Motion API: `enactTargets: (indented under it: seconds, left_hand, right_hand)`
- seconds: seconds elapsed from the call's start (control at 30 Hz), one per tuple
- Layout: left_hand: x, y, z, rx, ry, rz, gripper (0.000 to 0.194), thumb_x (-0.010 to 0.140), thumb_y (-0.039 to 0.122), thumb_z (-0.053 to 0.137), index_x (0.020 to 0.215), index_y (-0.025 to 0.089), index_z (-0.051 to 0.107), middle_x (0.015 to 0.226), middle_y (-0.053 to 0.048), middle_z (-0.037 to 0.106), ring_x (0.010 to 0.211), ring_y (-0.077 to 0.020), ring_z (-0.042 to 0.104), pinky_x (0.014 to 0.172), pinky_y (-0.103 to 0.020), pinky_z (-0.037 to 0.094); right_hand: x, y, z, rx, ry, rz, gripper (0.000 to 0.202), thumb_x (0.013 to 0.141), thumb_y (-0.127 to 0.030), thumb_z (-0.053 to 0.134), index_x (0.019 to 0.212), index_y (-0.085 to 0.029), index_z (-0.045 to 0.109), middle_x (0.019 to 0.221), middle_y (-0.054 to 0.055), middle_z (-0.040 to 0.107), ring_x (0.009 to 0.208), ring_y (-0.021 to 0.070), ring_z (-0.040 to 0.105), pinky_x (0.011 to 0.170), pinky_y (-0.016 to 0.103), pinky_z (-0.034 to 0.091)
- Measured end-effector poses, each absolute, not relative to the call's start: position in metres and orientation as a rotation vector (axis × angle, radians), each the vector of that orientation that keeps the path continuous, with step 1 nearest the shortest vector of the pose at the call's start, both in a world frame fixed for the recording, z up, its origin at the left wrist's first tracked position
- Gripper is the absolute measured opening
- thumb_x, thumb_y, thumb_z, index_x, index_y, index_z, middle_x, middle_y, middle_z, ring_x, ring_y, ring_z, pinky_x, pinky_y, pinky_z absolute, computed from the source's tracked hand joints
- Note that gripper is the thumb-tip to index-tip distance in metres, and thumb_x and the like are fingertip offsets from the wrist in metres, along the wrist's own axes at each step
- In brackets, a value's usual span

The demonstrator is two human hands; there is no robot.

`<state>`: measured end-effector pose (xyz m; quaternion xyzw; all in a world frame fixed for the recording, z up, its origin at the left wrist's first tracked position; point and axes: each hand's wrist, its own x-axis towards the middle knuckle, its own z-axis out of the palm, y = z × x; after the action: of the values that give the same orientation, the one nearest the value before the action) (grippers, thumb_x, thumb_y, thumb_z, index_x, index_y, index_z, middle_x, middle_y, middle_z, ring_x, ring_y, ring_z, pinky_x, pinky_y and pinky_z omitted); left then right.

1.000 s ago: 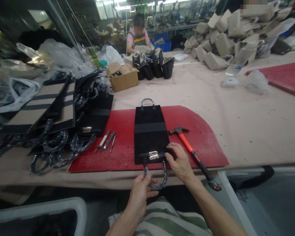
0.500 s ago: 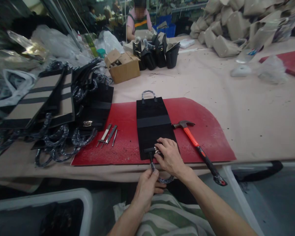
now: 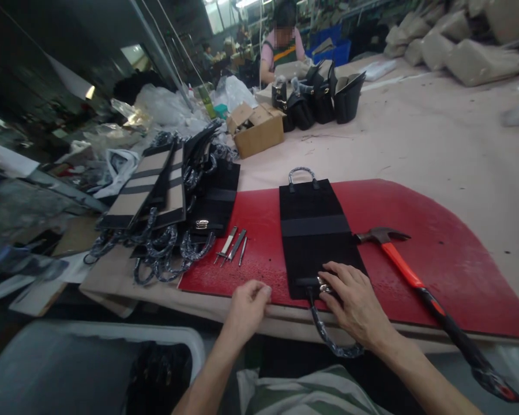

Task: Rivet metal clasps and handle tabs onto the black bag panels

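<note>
A black bag panel (image 3: 311, 253) lies flat on a red board (image 3: 255, 271), with a plastic-wrapped carrying handle (image 3: 303, 171) at its far end and another handle (image 3: 328, 340) hanging past the table's near edge. My right hand (image 3: 354, 300) rests on the panel's near end, its fingers closed at a shiny metal clasp (image 3: 324, 285) that they partly cover. To the left of the panel, over the board's front edge, my left hand (image 3: 248, 302) has its fingers curled and thumb near the index finger; nothing shows in it.
A claw hammer (image 3: 402, 262) with an orange and black handle lies right of the panel. Several thin metal punches (image 3: 237, 245) lie left. Stacked bag panels (image 3: 151, 178), a cardboard box (image 3: 259, 138) and black bags (image 3: 324, 101) stand farther off. A person (image 3: 283, 46) sits across the table.
My left hand has let go of the near handle and moved left, away from it. The handle now hangs down freely. My right hand stays at the clasp. The view has swung left.
</note>
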<state>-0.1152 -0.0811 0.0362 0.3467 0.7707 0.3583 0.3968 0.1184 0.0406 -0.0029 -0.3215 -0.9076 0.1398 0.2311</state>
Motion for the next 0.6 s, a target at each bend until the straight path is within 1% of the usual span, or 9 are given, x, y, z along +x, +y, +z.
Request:
enactTargets:
  seconds: [0.07, 0.13, 0.23, 0.33, 0.43, 0.5, 0.6]
  left_hand:
    - [-0.151, -0.075, 0.044, 1.062, 2.27, 0.857, 0.027, 0.089, 0.04, 0.051, 0.084, 0.018, 0.066, 0.073, -0.004, 0.068, 0.068, -0.0184, 0.064, 0.067, -0.029, 0.046]
    - [-0.185, -0.068, 0.049, 1.192, 2.563, 0.735, 0.024, 0.09, 0.036, 0.051, 0.089, 0.019, 0.068, 0.085, -0.006, 0.07, 0.08, -0.0214, 0.066, 0.076, -0.032, 0.047]
    - [-0.221, -0.055, 0.052, 1.279, 2.789, 0.51, 0.024, 0.091, 0.032, 0.05, 0.093, 0.019, 0.069, 0.099, -0.009, 0.07, 0.093, -0.0242, 0.065, 0.085, -0.034, 0.048]
    - [-0.236, -0.041, 0.05, 1.312, 2.819, 0.27, 0.026, 0.091, 0.035, 0.051, 0.097, 0.017, 0.069, 0.103, -0.012, 0.068, 0.099, -0.0274, 0.065, 0.087, -0.036, 0.049]
    - [-0.239, -0.029, 0.047, 1.336, 2.742, 0.058, 0.028, 0.09, 0.038, 0.051, 0.098, 0.017, 0.068, 0.104, -0.014, 0.069, 0.101, -0.0312, 0.066, 0.084, -0.038, 0.05]
    - [-0.239, -0.024, 0.046, 1.316, 2.685, -0.039, 0.029, 0.09, 0.038, 0.049, 0.098, 0.018, 0.068, 0.102, -0.015, 0.071, 0.1, -0.0331, 0.067, 0.082, -0.039, 0.05]
    - [-0.243, -0.017, 0.047, 1.273, 2.627, -0.098, 0.031, 0.089, 0.04, 0.048, 0.098, 0.018, 0.069, 0.102, -0.017, 0.072, 0.101, -0.0352, 0.067, 0.082, -0.041, 0.05]
  right_hand:
    - [0.12, 0.042, -0.003, -0.872, -2.507, 0.342, 0.027, 0.095, -0.028, 0.052, 0.119, -0.018, 0.062, 0.129, 0.013, 0.059, 0.118, 0.0302, 0.053, 0.1, 0.049, 0.041]
    - [0.122, 0.043, -0.004, -0.857, -2.517, 0.308, 0.027, 0.095, -0.028, 0.052, 0.118, -0.018, 0.062, 0.127, 0.013, 0.06, 0.116, 0.03, 0.054, 0.098, 0.048, 0.042]
    - [0.126, 0.045, -0.006, -0.846, -2.506, 0.278, 0.024, 0.096, -0.025, 0.05, 0.115, -0.018, 0.063, 0.124, 0.012, 0.062, 0.113, 0.0284, 0.056, 0.095, 0.045, 0.043]
    - [0.128, 0.045, -0.004, -0.865, -2.491, 0.288, 0.023, 0.096, -0.025, 0.052, 0.114, -0.018, 0.062, 0.124, 0.012, 0.061, 0.113, 0.0284, 0.055, 0.096, 0.045, 0.043]
    - [0.127, 0.04, 0.005, -0.929, -2.54, 0.36, 0.03, 0.091, -0.026, 0.061, 0.12, -0.018, 0.061, 0.125, 0.013, 0.059, 0.114, 0.0297, 0.053, 0.097, 0.046, 0.042]
    - [0.125, 0.036, 0.015, -0.992, -2.581, 0.414, 0.035, 0.087, -0.023, 0.065, 0.122, -0.019, 0.06, 0.122, 0.012, 0.059, 0.111, 0.0289, 0.053, 0.095, 0.045, 0.042]
    - [0.128, 0.034, 0.025, -1.073, -2.628, 0.416, 0.037, 0.085, -0.019, 0.068, 0.121, -0.021, 0.061, 0.118, 0.01, 0.061, 0.108, 0.0275, 0.053, 0.092, 0.043, 0.042]
